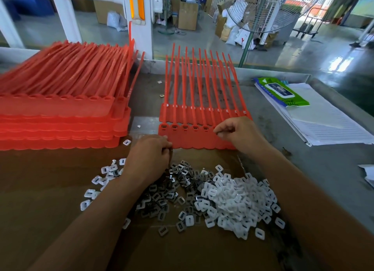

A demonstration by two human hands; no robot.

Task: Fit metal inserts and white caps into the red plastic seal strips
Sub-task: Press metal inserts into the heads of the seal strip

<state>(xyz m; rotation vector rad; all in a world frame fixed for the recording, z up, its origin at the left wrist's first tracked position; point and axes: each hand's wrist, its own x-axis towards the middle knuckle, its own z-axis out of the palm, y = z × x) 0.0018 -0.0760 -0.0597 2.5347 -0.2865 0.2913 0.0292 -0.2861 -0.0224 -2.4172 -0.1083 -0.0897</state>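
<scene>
A red seal strip sheet [192, 139] lies in front of me on the brown cardboard, on top of another red sheet [202, 111] whose sockets show white caps. Several of the front sheet's sockets hold metal inserts. My right hand [236, 132] has its fingers curled over a socket near the middle of that sheet, pinching something small that I cannot make out. My left hand [149, 153] is curled at the sheet's lower left corner, holding small parts. A pile of metal inserts [172, 192] and a pile of white caps [238, 202] lie near me.
A tall stack of red seal sheets [60, 113] fills the left of the table. A green wipes pack [283, 90] lies on lined paper sheets [327, 125] at the right. Loose white caps [97, 181] are scattered left of my arm. A fan [269, 10] stands beyond the table.
</scene>
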